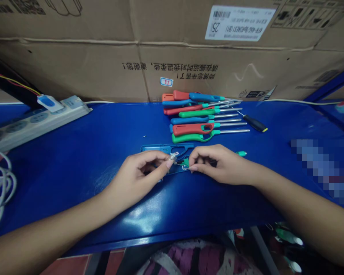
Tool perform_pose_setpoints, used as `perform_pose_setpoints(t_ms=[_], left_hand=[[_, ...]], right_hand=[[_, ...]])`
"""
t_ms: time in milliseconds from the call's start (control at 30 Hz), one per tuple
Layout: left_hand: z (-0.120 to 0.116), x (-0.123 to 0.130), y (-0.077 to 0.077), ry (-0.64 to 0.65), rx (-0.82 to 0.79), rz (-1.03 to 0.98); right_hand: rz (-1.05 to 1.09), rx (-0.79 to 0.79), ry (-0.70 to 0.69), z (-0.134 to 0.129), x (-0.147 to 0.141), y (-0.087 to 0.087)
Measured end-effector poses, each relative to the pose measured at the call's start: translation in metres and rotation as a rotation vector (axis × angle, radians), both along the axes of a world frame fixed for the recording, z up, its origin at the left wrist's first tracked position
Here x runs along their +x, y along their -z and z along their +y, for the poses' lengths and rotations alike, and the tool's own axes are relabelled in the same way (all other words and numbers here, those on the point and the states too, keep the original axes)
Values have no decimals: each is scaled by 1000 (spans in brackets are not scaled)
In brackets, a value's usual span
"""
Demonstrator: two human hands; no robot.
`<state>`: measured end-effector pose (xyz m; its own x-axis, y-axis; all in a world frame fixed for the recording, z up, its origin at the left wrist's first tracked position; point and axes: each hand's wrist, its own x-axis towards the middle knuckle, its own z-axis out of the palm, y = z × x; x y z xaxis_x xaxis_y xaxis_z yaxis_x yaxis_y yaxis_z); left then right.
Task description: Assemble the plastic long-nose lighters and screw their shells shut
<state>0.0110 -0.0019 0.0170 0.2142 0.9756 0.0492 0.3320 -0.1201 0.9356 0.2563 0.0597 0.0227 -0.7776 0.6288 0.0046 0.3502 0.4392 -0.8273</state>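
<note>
Thumb and forefinger of a person's left hand point(145, 168) are clamped on a small pale part point(174, 156) above a blue worktop point(65, 160), while the right hand point(218, 164), its thumb and index tips together, pinches a thin white wire point(185, 168) just to the right. A blue casing point(156, 148) lies on the worktop beneath and between the hands, partly hidden by them; a green piece point(186, 162) shows beside the right fingertips, and a green tip point(241, 153) sticks out beyond the right hand.

On the far side, red, blue and green lighters point(193, 129) lie heaped, their metal barrels pointing right. A screwdriver point(255, 123) with a dark, yellow-ended handle rests near the barrel ends. At far left, a power strip point(25, 126) lies at a slant, with a coiled white cable point(1, 191) nearer the person. Cardboard point(97, 76) stands along the far edge, bearing upside-down print, a small sticker point(166, 81) and a white label point(240, 23).
</note>
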Motion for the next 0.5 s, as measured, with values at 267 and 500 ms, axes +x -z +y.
perform_pose_setpoints(t_ms=[267,500], left_hand=[[-1,-3,1,57,152,163],[0,-4,5,60,102,176]], right_hand=[[85,-23,32,4,-3,7],[142,-34,30,3,-6,9]])
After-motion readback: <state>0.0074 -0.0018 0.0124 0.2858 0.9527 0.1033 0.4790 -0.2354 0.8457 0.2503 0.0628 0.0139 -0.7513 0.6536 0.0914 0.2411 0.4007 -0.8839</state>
